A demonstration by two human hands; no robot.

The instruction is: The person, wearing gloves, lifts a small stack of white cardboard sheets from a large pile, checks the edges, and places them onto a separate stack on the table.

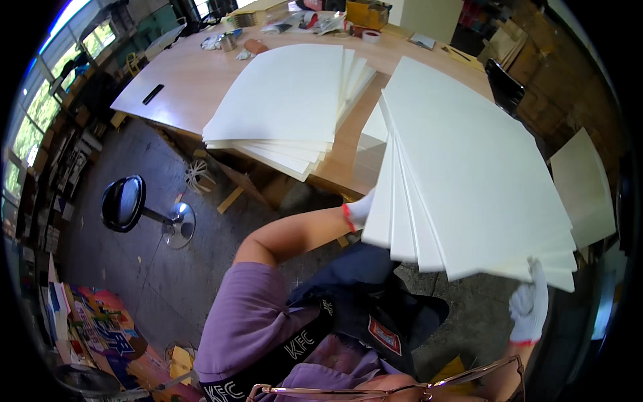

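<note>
A fanned stack of large white boards (469,154) lies at the right of the table, its near end jutting past the table edge towards me. My left hand (362,209), in a white glove with a red cuff, is at the stack's left side; the boards hide its fingers. At the near right corner my right hand (529,308), gloved the same way, is closed, with a fingertip on the boards' edge and the other fingers curled. A second fanned stack of white boards (281,94) rests on the table to the left, overhanging its front edge.
On the wooden table (174,80) lie a black flat object (153,94), a roll of tape (370,37), a cardboard box (367,13) and plastic bags. A black stool (127,201) stands on the floor at left. Another pale board (583,187) leans at far right.
</note>
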